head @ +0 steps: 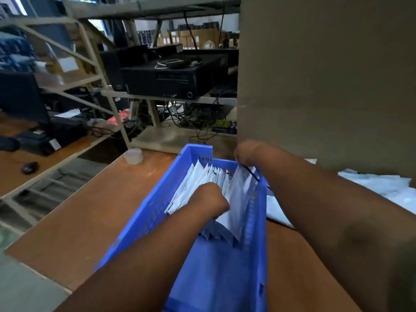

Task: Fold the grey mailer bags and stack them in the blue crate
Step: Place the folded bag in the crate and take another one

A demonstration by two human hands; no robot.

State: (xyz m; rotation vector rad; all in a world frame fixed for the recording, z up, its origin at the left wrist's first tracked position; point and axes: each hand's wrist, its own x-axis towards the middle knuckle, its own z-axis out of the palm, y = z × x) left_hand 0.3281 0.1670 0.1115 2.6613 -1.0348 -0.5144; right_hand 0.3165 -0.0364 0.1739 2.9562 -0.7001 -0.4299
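Blue perforated plastic crate (144,218) is showing a smooth, slightly glossy finish. Pale grey thin plastic-film mailer bags (240,199) are looking slick, faintly shiny. Brown wooden tabletop (90,212) is looking matt, scuffed with pale specks. Translucent plastic tape roll (133,156) is looking cloudy. Large brown cardboard box (326,82) is looking matt.

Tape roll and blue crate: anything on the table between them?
No. In the head view, only bare brown table shows between the tape roll and the blue crate.
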